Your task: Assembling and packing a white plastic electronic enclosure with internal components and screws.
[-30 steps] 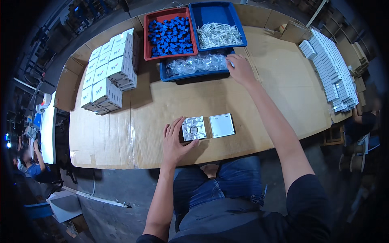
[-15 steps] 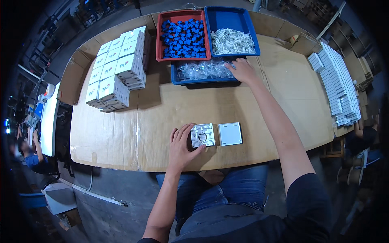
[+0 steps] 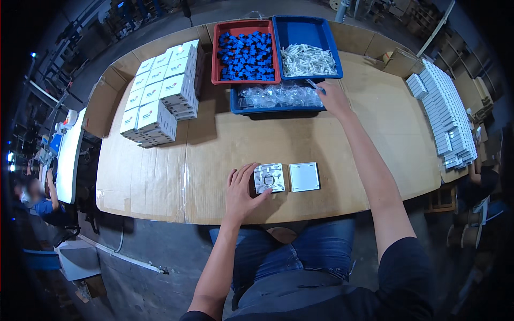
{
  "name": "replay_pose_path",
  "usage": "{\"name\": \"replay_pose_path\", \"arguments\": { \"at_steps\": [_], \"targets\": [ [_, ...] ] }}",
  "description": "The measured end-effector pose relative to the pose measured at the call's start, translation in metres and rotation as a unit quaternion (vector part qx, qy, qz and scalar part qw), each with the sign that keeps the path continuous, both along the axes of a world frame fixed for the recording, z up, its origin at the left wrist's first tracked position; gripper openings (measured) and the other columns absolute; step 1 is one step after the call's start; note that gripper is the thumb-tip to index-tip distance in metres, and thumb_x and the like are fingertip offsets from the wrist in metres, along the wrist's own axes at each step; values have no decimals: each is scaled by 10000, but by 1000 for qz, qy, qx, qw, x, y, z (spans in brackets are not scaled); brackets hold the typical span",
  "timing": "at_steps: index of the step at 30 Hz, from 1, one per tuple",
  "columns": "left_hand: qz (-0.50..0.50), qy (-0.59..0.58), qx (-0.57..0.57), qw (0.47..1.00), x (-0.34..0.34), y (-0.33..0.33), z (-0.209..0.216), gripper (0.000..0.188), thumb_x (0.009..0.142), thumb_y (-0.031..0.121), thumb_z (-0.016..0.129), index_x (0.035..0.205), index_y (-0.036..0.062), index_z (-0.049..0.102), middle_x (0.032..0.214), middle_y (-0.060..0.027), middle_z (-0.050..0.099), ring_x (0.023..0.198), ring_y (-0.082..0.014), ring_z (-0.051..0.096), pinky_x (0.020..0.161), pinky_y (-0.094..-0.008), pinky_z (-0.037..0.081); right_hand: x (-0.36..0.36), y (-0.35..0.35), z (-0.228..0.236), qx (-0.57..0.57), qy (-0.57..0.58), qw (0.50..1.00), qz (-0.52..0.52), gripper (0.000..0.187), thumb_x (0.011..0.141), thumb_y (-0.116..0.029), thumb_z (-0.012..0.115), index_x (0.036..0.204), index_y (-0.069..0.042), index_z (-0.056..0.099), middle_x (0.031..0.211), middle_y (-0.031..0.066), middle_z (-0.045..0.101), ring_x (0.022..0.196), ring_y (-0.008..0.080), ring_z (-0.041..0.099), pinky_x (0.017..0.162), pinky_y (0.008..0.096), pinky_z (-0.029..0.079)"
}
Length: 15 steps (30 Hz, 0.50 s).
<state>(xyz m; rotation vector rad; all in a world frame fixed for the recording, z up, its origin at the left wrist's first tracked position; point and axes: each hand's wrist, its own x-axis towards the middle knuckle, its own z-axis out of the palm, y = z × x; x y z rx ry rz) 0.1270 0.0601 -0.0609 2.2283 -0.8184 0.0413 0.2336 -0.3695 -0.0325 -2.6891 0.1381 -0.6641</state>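
Case (image 3: 269,178) tucked against a loosely spread left grip (image 3: 240,196)
It's set on the tabletop (image 3: 214,147), cover (image 3: 304,177) just to its right; a small piece (image 3: 312,84) is pinched by the right grip (image 3: 334,100) at the lower bin's (image 3: 278,111) right end.

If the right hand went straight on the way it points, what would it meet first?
Probably the upper blue tray, at its near edge; depth is unclear, so the right hand may brush the clear plastic below first.

The red tray (image 3: 246,82) hides part of the lower blue tray (image 3: 278,111), whose clear plastic pieces (image 3: 278,96) blur together
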Motion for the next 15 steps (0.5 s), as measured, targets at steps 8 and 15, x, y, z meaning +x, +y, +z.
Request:
{"name": "replay_pose_path", "arguments": {
  "at_steps": [8,15],
  "targets": [
    [-3,-11,-16,1000,-2,-3,2,787,798,426,827,1436,58,552,1434,-125,598,1376,-314,519,1227,-495,297,-14,-6,17,228,-94,967,-59,141,924,-92,741,1039,-13,720,985,122,762,854,216,740,743,358,556],
    [86,94,-230,965,-10,-6,1,510,928,191,747,1382,23,587,1324,-139,642,1226,-286,603,1045,-397,478,-101,77,70,569,-80,814,81,120,991,-54,693,1088,16,702,974,92,747,871,142,722,787,268,591]
  ]
}}
